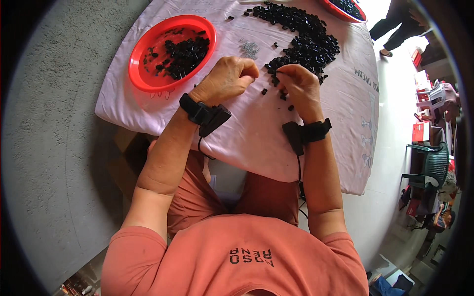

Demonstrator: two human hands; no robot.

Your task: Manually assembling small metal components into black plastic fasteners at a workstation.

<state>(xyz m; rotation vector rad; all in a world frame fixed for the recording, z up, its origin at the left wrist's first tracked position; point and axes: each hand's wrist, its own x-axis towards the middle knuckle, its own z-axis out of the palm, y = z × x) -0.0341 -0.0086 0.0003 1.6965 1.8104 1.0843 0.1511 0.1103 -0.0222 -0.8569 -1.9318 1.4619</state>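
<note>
Small black pieces [308, 47], glossy and blocky, lie in a long heap on the pink cloth-covered table [237, 128]. At the near end of that heap, my right hand [302, 91] has thumb and forefinger pinched together. Dark pieces sit right by its fingertips, so I cannot tell whether one is held. My left hand [226, 79] is closed, its fingertips curled together over the cloth, between the heap and a red basin [139, 69]. Whatever it may hold is hidden. More black pieces [185, 56] are piled inside the basin. A few loose ones [264, 92] lie between my hands.
A second red basin [363, 18] with black pieces stands at the table's far right. Both wrists carry black strapped devices [202, 113] with cables. Beyond the table, a person's legs [397, 29], a green chair [434, 165] and a white chair [434, 96] are on the right.
</note>
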